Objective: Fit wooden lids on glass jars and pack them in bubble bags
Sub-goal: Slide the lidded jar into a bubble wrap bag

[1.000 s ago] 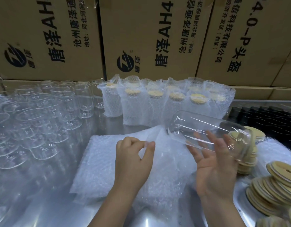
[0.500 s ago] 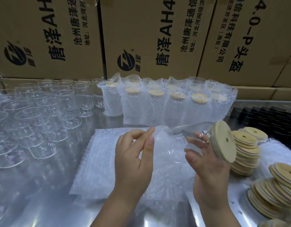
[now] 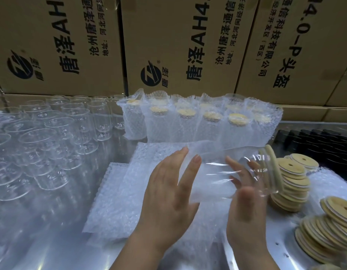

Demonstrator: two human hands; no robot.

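Observation:
A clear glass jar (image 3: 263, 178) with a round wooden lid (image 3: 274, 170) on its mouth lies sideways in the air. My right hand (image 3: 244, 213) grips it from below, fingers showing through the glass. The jar's base end sits inside the mouth of a bubble bag (image 3: 205, 184). My left hand (image 3: 168, 201) pinches that bag's edge between thumb and forefinger. Both hands hover over a flat pile of bubble bags (image 3: 116, 203).
Several empty glass jars (image 3: 51, 137) crowd the left of the metal table. Bagged, lidded jars (image 3: 207, 123) stand in a row at the back. Stacks of wooden lids (image 3: 294, 184) (image 3: 328, 230) lie at the right, black parts (image 3: 315, 137) behind them. Cardboard boxes (image 3: 188, 45) wall the rear.
The jar turned so its base points left, and it went into the bag's mouth. My left hand lifted the bag's edge and moved right to meet it.

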